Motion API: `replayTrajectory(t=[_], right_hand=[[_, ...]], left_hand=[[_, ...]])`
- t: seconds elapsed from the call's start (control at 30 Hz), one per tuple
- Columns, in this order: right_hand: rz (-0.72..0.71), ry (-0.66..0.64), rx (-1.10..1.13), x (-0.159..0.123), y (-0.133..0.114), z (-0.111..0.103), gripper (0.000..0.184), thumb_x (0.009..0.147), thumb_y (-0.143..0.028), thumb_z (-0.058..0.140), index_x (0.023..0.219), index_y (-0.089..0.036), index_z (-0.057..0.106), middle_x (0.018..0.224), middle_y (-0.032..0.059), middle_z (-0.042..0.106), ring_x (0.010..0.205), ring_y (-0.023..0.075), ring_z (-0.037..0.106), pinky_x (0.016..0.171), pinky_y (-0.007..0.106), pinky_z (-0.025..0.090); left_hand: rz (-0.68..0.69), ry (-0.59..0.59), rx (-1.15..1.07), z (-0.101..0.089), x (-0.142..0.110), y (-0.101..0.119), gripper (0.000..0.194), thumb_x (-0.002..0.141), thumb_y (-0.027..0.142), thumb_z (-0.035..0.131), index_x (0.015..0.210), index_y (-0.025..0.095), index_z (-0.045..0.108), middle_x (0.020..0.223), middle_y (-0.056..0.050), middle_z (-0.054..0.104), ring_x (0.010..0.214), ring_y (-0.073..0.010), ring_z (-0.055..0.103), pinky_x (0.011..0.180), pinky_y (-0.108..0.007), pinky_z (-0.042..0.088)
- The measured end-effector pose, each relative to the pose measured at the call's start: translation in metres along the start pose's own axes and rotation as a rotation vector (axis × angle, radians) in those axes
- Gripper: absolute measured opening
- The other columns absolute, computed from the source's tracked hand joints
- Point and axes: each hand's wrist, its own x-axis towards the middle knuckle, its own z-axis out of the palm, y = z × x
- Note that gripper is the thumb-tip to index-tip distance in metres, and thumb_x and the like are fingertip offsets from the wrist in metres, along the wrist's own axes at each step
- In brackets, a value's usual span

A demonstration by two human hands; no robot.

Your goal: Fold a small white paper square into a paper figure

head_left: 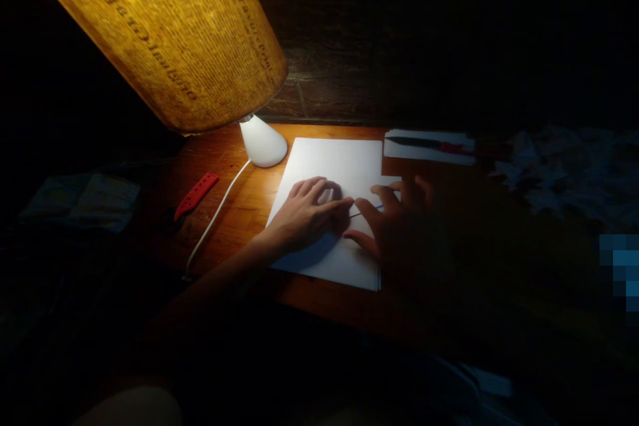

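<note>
White paper stack [339,160]: flat on table [239,213]; likely light, bendable, slippery, crease-prone. Best pinch: 5 o'clock corner. Right hand [404,223], 3 o'clock: thumb, forefinger apart; hold unclear. Left hand [299,216], 9 o'clock: fingers loosely bent; hold unclear.

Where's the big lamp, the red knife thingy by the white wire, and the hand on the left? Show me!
Lampshade [200,40]: head view, middle of its lit side.
Red-handled tool [196,196]: head view, on its red handle.
Left hand [305,212]: head view, back of the hand.
</note>
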Motion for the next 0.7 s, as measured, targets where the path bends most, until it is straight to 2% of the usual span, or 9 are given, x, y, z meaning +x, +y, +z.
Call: replayTrajectory(t=[0.1, 0.17, 0.23, 0.37, 0.6, 0.7], right_hand=[[-0.067, 0.096, 0.061, 0.003, 0.004, 0.017, 0.069, 0.094, -0.061, 0.078, 0.141, -0.011, 0.066, 0.138, 0.023, 0.073, 0.126, 0.044, 0.06, 0.121, 0.071, 0.03], [-0.201, 0.096, 0.11, 0.007, 0.007, 0.03, 0.07, 0.097, -0.063, 0.073, 0.144, -0.011, 0.062, 0.151, 0.0219, 0.067, 0.138, 0.043, 0.055, 0.124, 0.07, 0.027], [-0.274, 0.072, 0.137, 0.01, 0.009, 0.04, 0.072, 0.098, -0.063, 0.072, 0.148, -0.012, 0.059, 0.154, 0.0201, 0.066, 0.143, 0.042, 0.053, 0.124, 0.068, 0.027], [-0.21, 0.063, 0.114, 0.014, 0.01, 0.043, 0.079, 0.098, -0.071, 0.067, 0.147, -0.009, 0.059, 0.143, 0.0239, 0.071, 0.134, 0.0419, 0.058, 0.123, 0.065, 0.028], [-0.028, 0.03, 0.034, 0.008, 0.005, 0.017, 0.063, 0.1, -0.067, 0.065, 0.125, -0.008, 0.07, 0.113, 0.0236, 0.077, 0.118, 0.0413, 0.062, 0.111, 0.057, 0.038], [0.026, 0.001, -0.031, 0.003, 0.005, 0.009, 0.059, 0.097, -0.065, 0.07, 0.115, -0.009, 0.073, 0.097, 0.0216, 0.077, 0.115, 0.0431, 0.063, 0.108, 0.059, 0.04]], left_hand=[[-0.002, -0.015, 0.015, 0.0, 0.001, 0.0, 0.052, 0.1, 0.028, 0.071, 0.151, 0.032, 0.061, 0.149, -0.015, 0.058, 0.136, -0.0369, 0.053, 0.109, -0.057, 0.051], [-0.007, -0.027, 0.028, 0.0, 0.001, -0.001, 0.051, 0.098, 0.027, 0.073, 0.148, 0.032, 0.064, 0.149, -0.015, 0.059, 0.135, -0.0365, 0.053, 0.11, -0.057, 0.05], [-0.012, -0.034, 0.038, 0.0, 0.001, -0.001, 0.047, 0.098, 0.026, 0.073, 0.144, 0.031, 0.066, 0.149, -0.015, 0.059, 0.134, -0.0354, 0.054, 0.111, -0.056, 0.05], [-0.016, -0.029, 0.055, -0.002, 0.002, 0.001, 0.047, 0.1, 0.031, 0.074, 0.146, 0.032, 0.066, 0.147, -0.015, 0.062, 0.129, -0.0345, 0.056, 0.108, -0.054, 0.05], [-0.063, -0.029, 0.055, -0.007, 0.002, 0.006, 0.047, 0.103, 0.038, 0.073, 0.149, 0.038, 0.064, 0.148, -0.01, 0.063, 0.126, -0.0334, 0.055, 0.103, -0.05, 0.049], [-0.062, -0.017, 0.043, -0.006, 0.002, 0.006, 0.044, 0.105, 0.037, 0.069, 0.149, 0.038, 0.063, 0.148, -0.01, 0.063, 0.126, -0.0334, 0.054, 0.102, -0.05, 0.048]])
